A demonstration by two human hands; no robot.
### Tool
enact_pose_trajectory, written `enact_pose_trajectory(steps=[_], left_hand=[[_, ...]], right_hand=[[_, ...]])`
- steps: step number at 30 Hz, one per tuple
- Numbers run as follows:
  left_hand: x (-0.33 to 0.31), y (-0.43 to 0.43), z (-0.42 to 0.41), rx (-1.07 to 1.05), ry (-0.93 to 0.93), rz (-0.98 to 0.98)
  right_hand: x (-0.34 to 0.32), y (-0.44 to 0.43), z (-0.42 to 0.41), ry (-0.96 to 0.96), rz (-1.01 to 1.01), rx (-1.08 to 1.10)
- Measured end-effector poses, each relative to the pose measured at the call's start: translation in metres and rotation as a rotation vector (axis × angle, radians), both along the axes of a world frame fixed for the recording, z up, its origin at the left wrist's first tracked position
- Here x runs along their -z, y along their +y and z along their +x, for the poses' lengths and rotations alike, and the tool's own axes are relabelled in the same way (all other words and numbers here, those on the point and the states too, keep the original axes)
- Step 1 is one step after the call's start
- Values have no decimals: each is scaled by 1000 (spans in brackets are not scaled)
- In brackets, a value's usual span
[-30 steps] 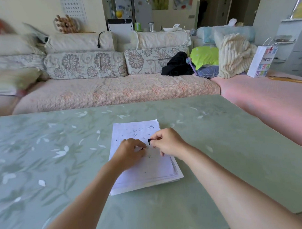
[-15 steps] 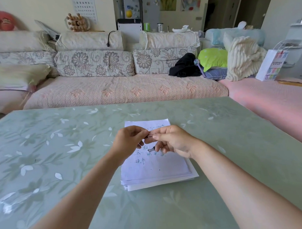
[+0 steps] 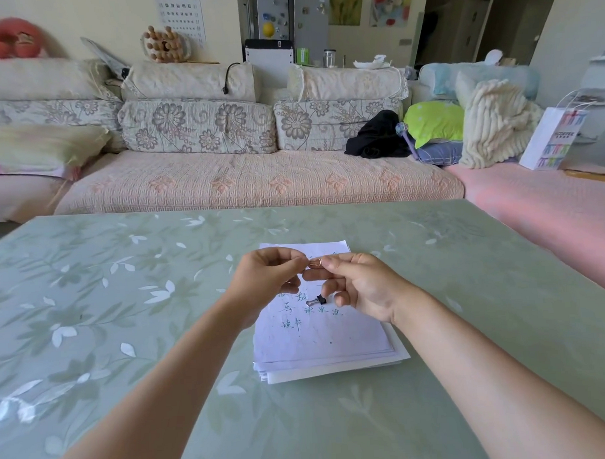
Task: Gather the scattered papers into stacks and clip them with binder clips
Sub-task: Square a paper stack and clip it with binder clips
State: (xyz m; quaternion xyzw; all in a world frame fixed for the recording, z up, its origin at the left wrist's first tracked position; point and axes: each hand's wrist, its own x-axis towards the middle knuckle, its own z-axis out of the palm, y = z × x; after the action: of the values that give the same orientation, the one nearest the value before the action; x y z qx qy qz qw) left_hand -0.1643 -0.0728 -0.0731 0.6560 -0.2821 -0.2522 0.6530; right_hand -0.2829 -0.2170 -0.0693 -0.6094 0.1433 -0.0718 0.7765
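A stack of white papers [image 3: 320,343] with green handwriting lies on the green floral table [image 3: 125,304], its edges slightly uneven. My left hand [image 3: 265,282] and my right hand [image 3: 361,285] meet above the far half of the stack. Both pinch a small metal wire loop [image 3: 315,262] between thumb and forefinger. A small black binder clip [image 3: 318,300] with one silver handle sits on the top sheet, just under my right hand's curled fingers. I cannot tell whether a finger touches it.
A long sofa [image 3: 258,182] with floral cushions runs behind the table's far edge. A pink-covered seat [image 3: 551,213] lies to the right, with pillows, a blanket and a white paper bag [image 3: 551,140] at its back.
My hands have risen off the papers and now pinch the wire loop between them. The black clip, earlier held at my fingertips, now sits lower on the top sheet. The view has tilted up.
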Motion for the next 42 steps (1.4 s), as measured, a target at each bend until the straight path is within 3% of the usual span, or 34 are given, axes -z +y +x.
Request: enact_pose_trajectory(steps=[7, 16, 23, 29, 32, 37, 39, 42], left_hand=[[1, 3, 2, -12, 15, -1], [6, -4, -7, -50, -10, 2], [3, -8, -19, 15, 52, -11], [4, 0, -12, 162, 41, 57], [5, 2, -9, 170, 98, 7], [3, 6, -9, 167, 443, -166], [5, 5, -11, 127, 473, -176], [11, 2, -7, -75, 281, -85]], right_hand=[[0, 8, -1, -20, -78, 31], [-3, 13, -2, 52, -497, 292], [-2, 16, 3, 22, -691, 436], [-1, 1, -2, 19, -525, 227], [2, 1, -1, 1, -291, 143], [3, 12, 10, -1, 75, 17], [6, 16, 15, 11, 112, 26], [15, 16, 21, 78, -78, 167]])
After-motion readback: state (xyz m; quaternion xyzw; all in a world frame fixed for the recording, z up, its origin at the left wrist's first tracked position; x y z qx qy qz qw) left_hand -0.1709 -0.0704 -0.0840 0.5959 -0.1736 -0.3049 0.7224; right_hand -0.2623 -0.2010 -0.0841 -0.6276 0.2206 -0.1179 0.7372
